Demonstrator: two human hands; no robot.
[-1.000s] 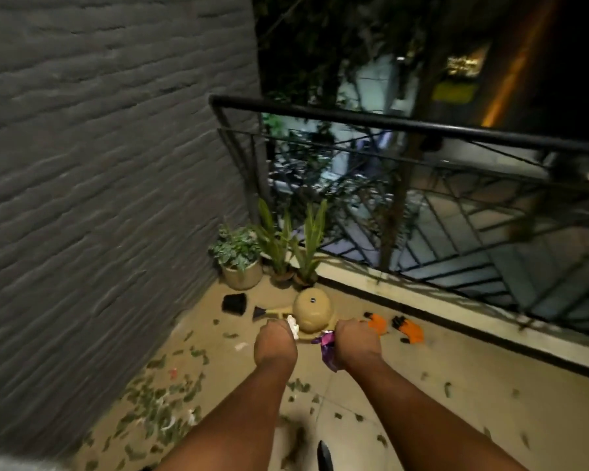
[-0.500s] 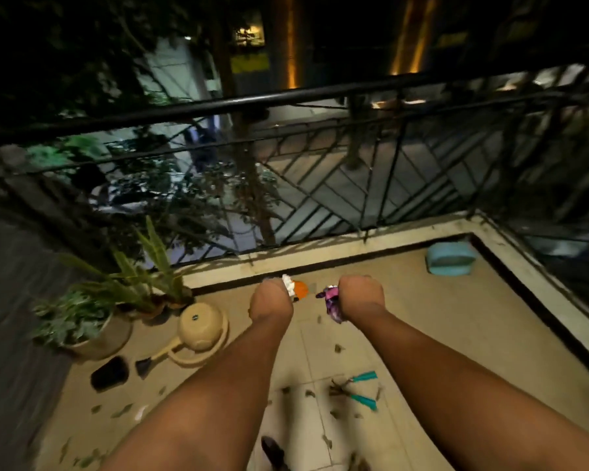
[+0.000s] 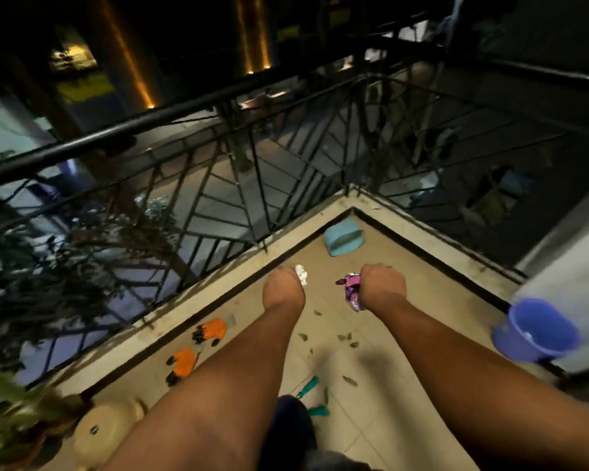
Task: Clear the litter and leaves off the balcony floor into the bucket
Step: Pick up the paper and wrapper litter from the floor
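Purple crinkled foil wrapper (image 3: 351,291) sits bunched in the right hand (image 3: 383,284), and the left hand (image 3: 283,287) is curled round a small white paper scrap (image 3: 301,275); both fists are held out above the tan tiled balcony floor (image 3: 432,300). The round blue plastic bucket (image 3: 535,329) stands well apart at the right edge. Judging by the scattered green leaves (image 3: 346,337), most of the clearing remains, and the litter in hand is not yet dropped in.

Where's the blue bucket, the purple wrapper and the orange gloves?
blue bucket (image 3: 538,329): head view, on its inner wall.
purple wrapper (image 3: 351,289): head view, on the crumpled middle.
orange gloves (image 3: 213,329): head view, on the farther glove's palm.
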